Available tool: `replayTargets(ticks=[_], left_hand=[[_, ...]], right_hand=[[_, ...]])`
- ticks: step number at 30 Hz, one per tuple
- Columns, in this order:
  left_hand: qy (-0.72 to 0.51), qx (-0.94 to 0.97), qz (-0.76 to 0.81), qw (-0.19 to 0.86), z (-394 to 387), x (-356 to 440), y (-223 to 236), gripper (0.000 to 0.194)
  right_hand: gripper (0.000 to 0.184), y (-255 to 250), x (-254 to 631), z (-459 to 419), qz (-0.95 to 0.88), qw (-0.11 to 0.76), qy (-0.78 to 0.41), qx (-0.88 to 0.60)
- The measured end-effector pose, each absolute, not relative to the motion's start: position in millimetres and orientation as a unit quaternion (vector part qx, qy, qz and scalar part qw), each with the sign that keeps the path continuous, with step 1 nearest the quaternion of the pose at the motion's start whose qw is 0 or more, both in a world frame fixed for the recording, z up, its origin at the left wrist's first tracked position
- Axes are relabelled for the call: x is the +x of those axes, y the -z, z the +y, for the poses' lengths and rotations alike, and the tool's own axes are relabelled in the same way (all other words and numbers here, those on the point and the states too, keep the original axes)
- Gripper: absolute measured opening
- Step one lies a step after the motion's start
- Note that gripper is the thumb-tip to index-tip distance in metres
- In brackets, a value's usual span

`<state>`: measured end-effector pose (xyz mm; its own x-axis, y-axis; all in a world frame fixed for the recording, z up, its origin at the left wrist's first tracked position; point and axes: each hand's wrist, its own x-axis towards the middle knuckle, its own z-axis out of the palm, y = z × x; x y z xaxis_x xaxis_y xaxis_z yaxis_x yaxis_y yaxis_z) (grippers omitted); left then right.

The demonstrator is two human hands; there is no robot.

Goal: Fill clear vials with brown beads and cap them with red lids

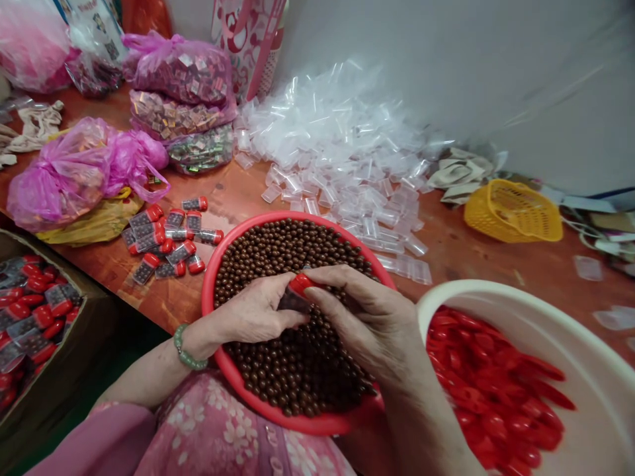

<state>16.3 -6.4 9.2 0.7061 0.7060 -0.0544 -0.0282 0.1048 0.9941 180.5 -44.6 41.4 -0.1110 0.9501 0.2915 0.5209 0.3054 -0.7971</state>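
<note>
Over a red plastic bowl (212, 297) heaped with small brown balls (292, 248), my left hand (253, 312) and my right hand (367, 311) meet. Between them is a small clear plastic tube (292, 301) with a red cap (300, 284). My left fingers grip the tube's body, and my right fingers pinch at the cap. Much of the tube is hidden by my fingers, so its contents cannot be seen. To my right, a white basin (461, 297) holds many loose red caps (491, 390).
Capped tubes (169, 238) lie on the orange table (446, 231), and more fill a cardboard box (34, 317) at the lower left. Loose clear tubes (337, 145) are heaped behind the bowl. Pink bags (178, 73) and a yellow basket (513, 211) stand further back.
</note>
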Motion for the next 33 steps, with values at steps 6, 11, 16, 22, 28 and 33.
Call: replayTargets(ticks=[6, 11, 16, 22, 28, 33], left_hand=[[-0.242, 0.564, 0.264, 0.744, -7, 17, -9, 0.022], [-0.248, 0.51, 0.25, 0.785, -7, 17, -11, 0.02], [-0.237, 0.414, 0.217, 0.852, -5, 18, -16, 0.029], [-0.252, 0.386, 0.201, 0.864, -6, 22, -20, 0.038], [-0.212, 0.259, 0.18, 0.925, -1, 18, -16, 0.034], [-0.196, 0.205, 0.226, 0.932, 2, 27, -21, 0.054]], right_hand=[[0.011, -44, 179, -46, -0.73, 0.371, -0.237, -0.522], [0.016, -47, 178, -49, -0.781, 0.332, -0.158, -0.504], [0.067, -41, 175, -56, -0.84, 0.227, -0.01, -0.493], [0.056, -34, 174, -51, -0.84, 0.255, 0.107, -0.468], [0.058, -39, 181, -43, -0.847, 0.304, 0.15, -0.409], [0.055, -38, 183, -42, -0.852, 0.277, 0.148, -0.418]])
